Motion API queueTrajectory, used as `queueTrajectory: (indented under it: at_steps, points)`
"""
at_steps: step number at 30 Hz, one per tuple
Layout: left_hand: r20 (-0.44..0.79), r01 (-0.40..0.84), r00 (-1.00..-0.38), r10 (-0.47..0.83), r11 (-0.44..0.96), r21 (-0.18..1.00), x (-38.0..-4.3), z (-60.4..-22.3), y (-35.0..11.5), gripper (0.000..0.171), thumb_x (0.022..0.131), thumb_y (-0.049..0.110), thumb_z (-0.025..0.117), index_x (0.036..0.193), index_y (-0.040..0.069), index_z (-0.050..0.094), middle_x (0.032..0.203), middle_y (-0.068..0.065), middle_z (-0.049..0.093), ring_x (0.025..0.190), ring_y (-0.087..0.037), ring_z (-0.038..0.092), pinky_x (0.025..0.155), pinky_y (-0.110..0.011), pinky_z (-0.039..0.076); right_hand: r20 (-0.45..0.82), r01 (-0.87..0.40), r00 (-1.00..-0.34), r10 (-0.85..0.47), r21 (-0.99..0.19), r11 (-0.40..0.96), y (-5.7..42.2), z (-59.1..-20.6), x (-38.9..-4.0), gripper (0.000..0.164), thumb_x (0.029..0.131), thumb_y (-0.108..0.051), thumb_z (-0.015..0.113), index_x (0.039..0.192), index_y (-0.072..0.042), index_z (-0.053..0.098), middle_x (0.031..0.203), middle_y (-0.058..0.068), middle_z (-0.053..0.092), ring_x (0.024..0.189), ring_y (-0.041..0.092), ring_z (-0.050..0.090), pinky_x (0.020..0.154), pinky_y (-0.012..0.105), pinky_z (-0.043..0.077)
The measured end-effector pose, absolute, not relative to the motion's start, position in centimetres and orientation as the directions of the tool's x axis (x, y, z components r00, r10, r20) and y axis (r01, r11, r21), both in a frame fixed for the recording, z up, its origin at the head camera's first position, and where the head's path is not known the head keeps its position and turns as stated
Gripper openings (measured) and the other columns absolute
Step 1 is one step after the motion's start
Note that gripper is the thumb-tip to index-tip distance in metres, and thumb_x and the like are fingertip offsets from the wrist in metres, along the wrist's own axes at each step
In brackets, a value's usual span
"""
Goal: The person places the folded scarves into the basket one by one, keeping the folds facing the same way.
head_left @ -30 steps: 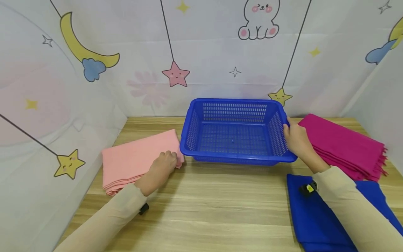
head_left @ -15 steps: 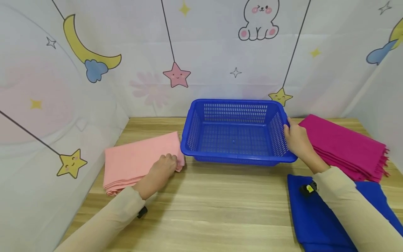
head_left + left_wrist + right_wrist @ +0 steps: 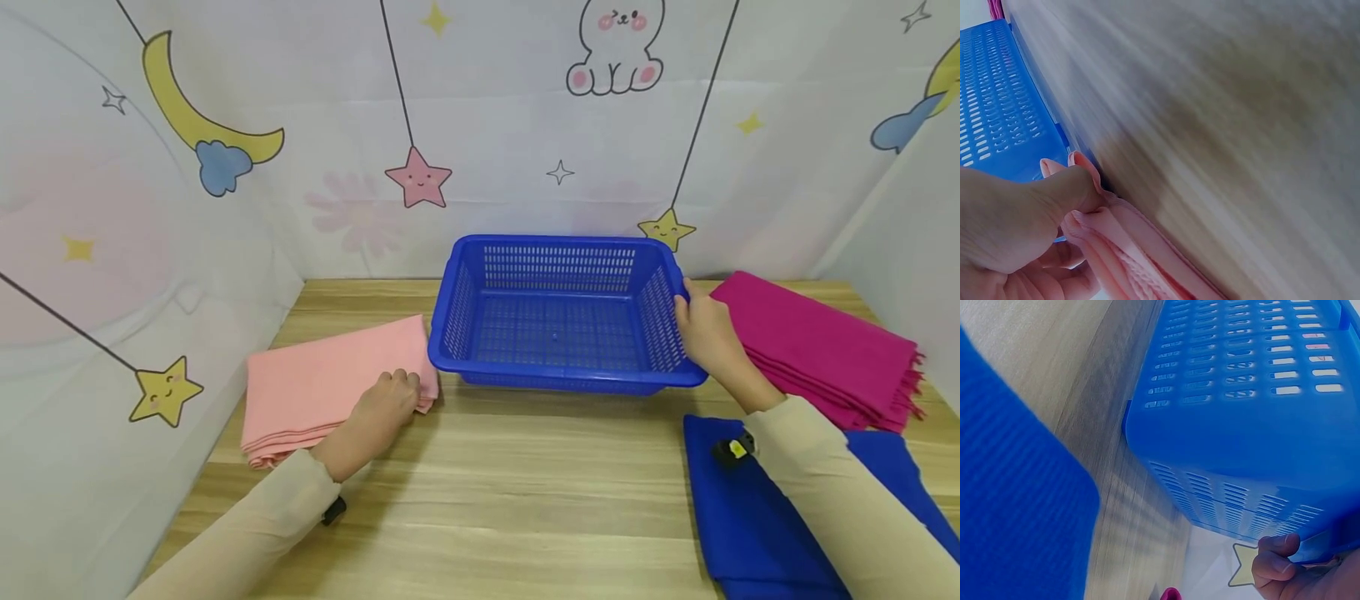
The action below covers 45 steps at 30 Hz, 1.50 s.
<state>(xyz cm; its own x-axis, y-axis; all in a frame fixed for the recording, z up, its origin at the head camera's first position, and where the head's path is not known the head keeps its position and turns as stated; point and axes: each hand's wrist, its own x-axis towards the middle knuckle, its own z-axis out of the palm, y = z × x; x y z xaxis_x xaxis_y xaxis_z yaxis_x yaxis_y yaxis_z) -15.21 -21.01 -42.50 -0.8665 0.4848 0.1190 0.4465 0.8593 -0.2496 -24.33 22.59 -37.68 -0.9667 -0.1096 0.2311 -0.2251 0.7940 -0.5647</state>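
Observation:
A folded pink cloth [image 3: 322, 375] lies on the left of the table. My left hand [image 3: 382, 412] grips its right front corner; the left wrist view shows the thumb [image 3: 1075, 190] pressed on the layered folds and the other fingers curled beneath. Right of the cloth stands a rectangular blue plastic basket [image 3: 555, 373] with slotted walls and nothing inside. My right hand [image 3: 708, 333] holds the basket's right rim, thumb on the inner side. From the right wrist view, curled fingertips [image 3: 1275, 565] show under the rim.
A folded magenta scarf [image 3: 825, 342] with fringe lies right of the basket. A folded blue cloth [image 3: 757, 517] sits in front, under my right forearm. Behind the wooden table [image 3: 525, 492] hangs a printed white curtain [image 3: 510, 100], which also runs along both sides.
The left hand and the corner of the pink cloth have shifted very slightly toward me. The right hand and the basket stay where they were.

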Motion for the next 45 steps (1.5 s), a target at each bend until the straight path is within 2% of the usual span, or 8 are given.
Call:
queueTrajectory:
  at_steps: [8,16,23,28,32,35,42,45]
  points:
    - [0.126,0.465,-0.846,0.518,0.832,-0.304,-14.8,-42.5,-21.0,0.020,0.080,-0.010,0.073,0.077,-0.004,0.054,0.068,-0.012,0.048,0.062,-0.024,0.051,0.058,-0.034,0.048,0.244,-0.234,-0.963,-0.111,-0.561,0.794,22.5,-37.7,-24.4,0.047,0.108,-0.008,0.034,0.140,0.026,0.029,0.132,0.048,0.041,0.119,0.059,0.046,0.094,0.066,0.043]
    - [0.159,0.467,-0.826,0.540,0.815,-0.342,-14.5,-42.6,-20.9,0.022,0.079,-0.016,0.068,0.074,-0.002,0.052,0.065,-0.010,0.045,0.059,-0.022,0.048,0.054,-0.031,0.046,0.250,-0.241,-0.961,-0.116,-0.563,0.790,22.6,-37.7,-24.2,0.048,0.108,-0.010,0.033,0.140,0.026,0.029,0.123,0.050,0.046,0.097,0.053,0.057,0.082,0.062,0.048]
    - [0.187,0.463,-0.818,0.544,0.816,-0.347,-14.3,-42.8,-20.8,0.021,0.080,-0.016,0.064,0.073,-0.002,0.051,0.065,-0.011,0.045,0.058,-0.023,0.049,0.052,-0.032,0.047,0.248,-0.239,-0.962,-0.114,-0.566,0.789,22.7,-37.7,-24.3,0.048,0.108,-0.009,0.033,0.140,0.026,0.029,0.132,0.048,0.041,0.117,0.059,0.048,0.093,0.067,0.043]
    - [0.180,0.455,-0.829,0.530,0.826,-0.334,-14.2,-42.9,-20.8,0.020,0.081,-0.016,0.063,0.074,-0.002,0.051,0.065,-0.011,0.045,0.057,-0.024,0.049,0.051,-0.031,0.048,0.253,-0.242,-0.961,-0.113,-0.569,0.786,22.7,-37.7,-24.4,0.047,0.108,-0.008,0.034,0.139,0.027,0.030,0.131,0.048,0.041,0.117,0.060,0.047,0.093,0.067,0.042]
    - [0.178,0.452,-0.830,0.529,0.824,-0.341,-14.1,-43.0,-20.8,0.021,0.080,-0.016,0.064,0.073,-0.001,0.051,0.065,-0.011,0.045,0.058,-0.023,0.049,0.051,-0.031,0.048,0.256,-0.244,-0.960,-0.113,-0.566,0.788,22.6,-37.7,-24.3,0.048,0.108,-0.009,0.033,0.140,0.026,0.030,0.117,0.048,0.051,0.101,0.055,0.058,0.086,0.063,0.048]
    - [0.178,0.452,-0.829,0.530,0.822,-0.346,-14.0,-43.0,-20.8,0.022,0.081,-0.015,0.065,0.073,-0.001,0.050,0.065,-0.011,0.045,0.058,-0.023,0.049,0.052,-0.031,0.047,0.251,-0.240,-0.961,-0.113,-0.564,0.790,22.6,-37.8,-24.3,0.049,0.109,-0.011,0.033,0.141,0.025,0.029,0.100,0.047,0.053,0.083,0.048,0.057,0.076,0.058,0.048]
    - [0.195,0.455,-0.824,0.533,0.826,-0.333,-13.7,-43.0,-20.7,0.023,0.082,-0.016,0.064,0.073,-0.001,0.049,0.065,-0.010,0.044,0.058,-0.021,0.047,0.051,-0.029,0.047,0.245,-0.234,-0.963,-0.110,-0.565,0.791,22.7,-37.8,-24.4,0.049,0.109,-0.011,0.032,0.141,0.025,0.029,0.125,0.049,0.045,0.099,0.052,0.057,0.082,0.061,0.048]
    - [0.198,0.473,-0.804,0.560,0.805,-0.357,-13.7,-43.0,-20.8,0.024,0.079,-0.016,0.066,0.072,-0.001,0.049,0.064,-0.010,0.043,0.057,-0.021,0.046,0.052,-0.029,0.045,0.245,-0.232,-0.964,-0.109,-0.563,0.793,22.7,-37.8,-24.4,0.048,0.108,-0.010,0.033,0.141,0.025,0.029,0.127,0.050,0.044,0.104,0.054,0.056,0.085,0.062,0.047]
